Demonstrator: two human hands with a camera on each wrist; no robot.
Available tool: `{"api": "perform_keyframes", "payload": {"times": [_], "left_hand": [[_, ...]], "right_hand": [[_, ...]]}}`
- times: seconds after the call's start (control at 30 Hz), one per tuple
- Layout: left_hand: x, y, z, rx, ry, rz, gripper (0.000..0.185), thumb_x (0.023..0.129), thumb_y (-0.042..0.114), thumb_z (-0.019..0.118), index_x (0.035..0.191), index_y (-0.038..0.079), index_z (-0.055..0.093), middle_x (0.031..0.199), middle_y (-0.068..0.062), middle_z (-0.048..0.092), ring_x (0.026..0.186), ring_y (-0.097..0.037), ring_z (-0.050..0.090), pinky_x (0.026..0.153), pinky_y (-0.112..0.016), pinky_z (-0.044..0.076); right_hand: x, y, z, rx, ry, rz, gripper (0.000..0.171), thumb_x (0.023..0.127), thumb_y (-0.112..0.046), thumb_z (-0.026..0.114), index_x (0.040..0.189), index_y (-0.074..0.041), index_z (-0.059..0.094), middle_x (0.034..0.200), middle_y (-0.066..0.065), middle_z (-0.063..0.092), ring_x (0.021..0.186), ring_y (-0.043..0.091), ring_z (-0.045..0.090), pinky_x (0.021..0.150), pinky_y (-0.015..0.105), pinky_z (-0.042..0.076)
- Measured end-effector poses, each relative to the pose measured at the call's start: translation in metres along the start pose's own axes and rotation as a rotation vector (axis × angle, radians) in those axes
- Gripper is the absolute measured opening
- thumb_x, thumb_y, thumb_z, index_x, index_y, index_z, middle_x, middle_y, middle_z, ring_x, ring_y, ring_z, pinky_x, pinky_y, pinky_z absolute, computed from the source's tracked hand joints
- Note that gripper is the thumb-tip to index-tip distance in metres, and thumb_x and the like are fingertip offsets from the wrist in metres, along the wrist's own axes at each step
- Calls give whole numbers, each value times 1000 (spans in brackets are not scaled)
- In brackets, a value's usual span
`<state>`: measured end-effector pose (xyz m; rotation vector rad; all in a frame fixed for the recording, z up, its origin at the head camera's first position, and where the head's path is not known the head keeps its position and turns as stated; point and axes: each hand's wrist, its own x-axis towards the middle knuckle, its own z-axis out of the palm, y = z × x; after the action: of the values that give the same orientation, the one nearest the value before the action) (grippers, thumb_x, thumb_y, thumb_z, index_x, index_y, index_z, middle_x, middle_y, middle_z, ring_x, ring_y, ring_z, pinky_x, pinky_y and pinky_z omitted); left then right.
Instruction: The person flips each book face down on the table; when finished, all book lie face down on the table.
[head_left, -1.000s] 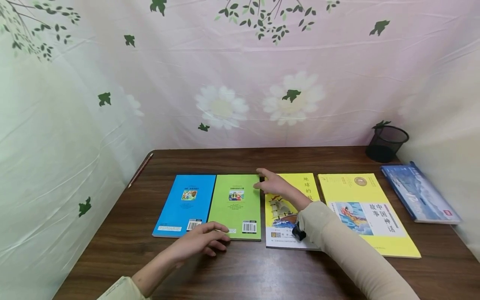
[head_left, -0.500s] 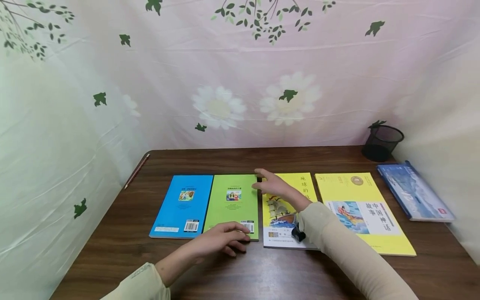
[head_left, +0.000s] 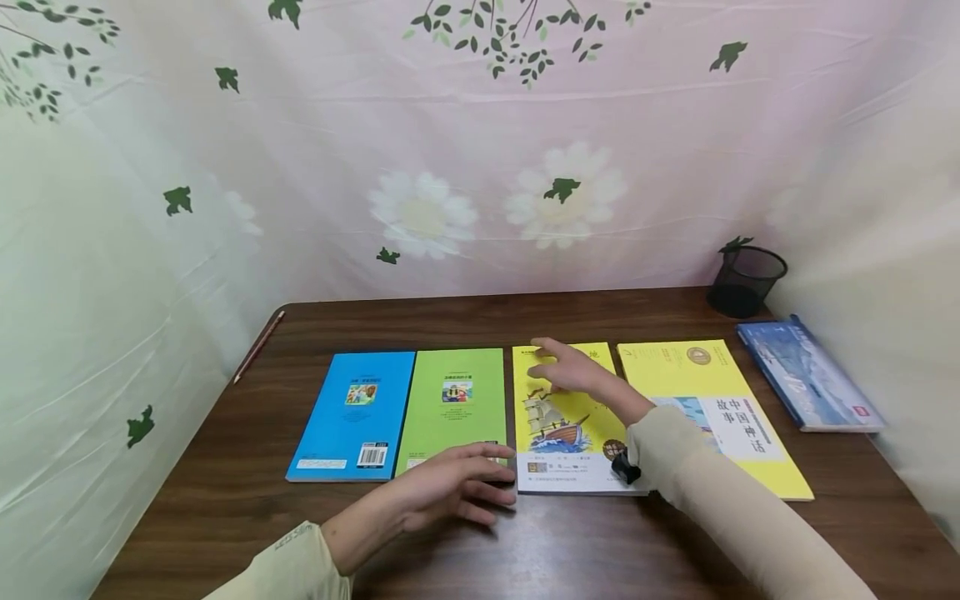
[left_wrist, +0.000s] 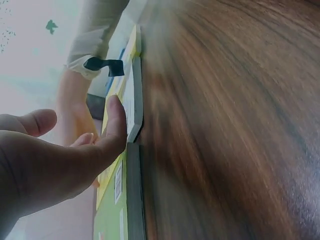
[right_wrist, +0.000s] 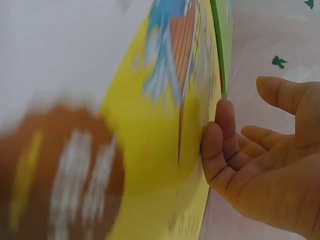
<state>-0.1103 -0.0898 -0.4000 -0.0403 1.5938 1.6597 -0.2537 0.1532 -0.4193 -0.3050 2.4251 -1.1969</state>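
While both hands rest flat, fingers straight: left hand (head_left: 450,487) at near edge of yellow ship-cover paperback (head_left: 558,433), right hand (head_left: 577,375) on its far part. Book flat on dark wooden bench (head_left: 525,550), touching green paperback (head_left: 453,408). Risk: push skews neighbours. Open room only toward near edge.

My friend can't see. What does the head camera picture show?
Two hands rest on a yellow ship book, the left hand at its near corner, the right hand on top. It lies among a blue book, a green book and more.
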Motion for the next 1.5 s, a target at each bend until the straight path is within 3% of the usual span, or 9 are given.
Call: {"api": "perform_keyframes", "payload": {"times": [0.1, 0.23, 0.3, 0.5, 0.77, 0.9, 1.07, 1.3, 1.5], "left_hand": [[-1, 1, 1, -17, -10, -11, 50, 101, 29, 57, 146, 9, 47, 135, -16, 62, 110, -25, 69, 90, -44, 59], [-1, 1, 2, -27, -22, -22, 52, 101, 29, 56, 148, 10, 45, 137, -18, 60, 110, -26, 69, 89, -45, 59], [-1, 1, 3, -31, -29, -27, 53, 101, 28, 56, 149, 10, 44, 139, -19, 58, 110, -26, 69, 89, -45, 59], [-1, 0, 5, -52, -38, -40, 53, 101, 27, 55, 150, 10, 42, 141, -21, 55, 112, -28, 68, 90, -49, 58], [0, -1, 7, -90, -44, -44, 54, 101, 25, 54, 150, 8, 41, 141, -23, 54, 115, -31, 66, 92, -53, 57], [-2, -1, 7, -112, -51, -48, 53, 102, 26, 53, 150, 7, 41, 143, -24, 53, 117, -32, 65, 93, -54, 56], [-3, -1, 7, -143, -71, -50, 53, 103, 27, 51, 150, 6, 39, 146, -26, 49, 120, -33, 64, 94, -55, 55], [-5, -1, 8, -196, -72, -80, 58, 101, 31, 55, 150, 5, 37, 147, -28, 46, 122, -37, 62, 97, -57, 53], [-5, -1, 8, -235, -72, -103, 61, 100, 33, 56, 150, 3, 36, 146, -28, 45, 123, -36, 61, 100, -57, 52]], "right_hand": [[-5, 7, -11, -61, 18, 13, 70, 100, -30, 57, 159, -13, 24, 160, 21, 34, 111, 36, 66, 88, 41, 57], [-11, 15, -25, -195, 47, 15, 71, 100, -29, 57, 159, -8, 24, 159, 24, 33, 102, 29, 67, 82, 40, 56], [-14, 18, -31, -264, 61, 14, 71, 99, -29, 57, 158, -6, 25, 158, 26, 34, 108, 32, 64, 88, 45, 53], [-21, 26, -41, -346, 90, 33, 70, 100, -27, 56, 157, -1, 25, 158, 29, 31, 142, 50, 36, 111, 65, 36], [-22, 36, -51, -344, 120, 88, 71, 99, -29, 57, 158, -3, 25, 159, 29, 31, 138, 48, 42, 110, 65, 36], [-23, 41, -54, -343, 125, 93, 72, 99, -30, 57, 158, -3, 25, 154, 29, 38, 114, 36, 59, 103, 57, 46], [-23, 46, -57, -364, 126, 64, 74, 98, -31, 60, 157, -2, 26, 140, 27, 53, 94, 26, 64, 98, 53, 49], [-25, 49, -60, -379, 93, 32, 82, 95, -36, 67, 157, 0, 25, 149, 28, 44, 121, 37, 54, 108, 60, 41], [-25, 51, -62, -404, 62, 25, 88, 92, -39, 70, 157, -1, 24, 154, 28, 37, 124, 39, 51, 107, 61, 41]]}}
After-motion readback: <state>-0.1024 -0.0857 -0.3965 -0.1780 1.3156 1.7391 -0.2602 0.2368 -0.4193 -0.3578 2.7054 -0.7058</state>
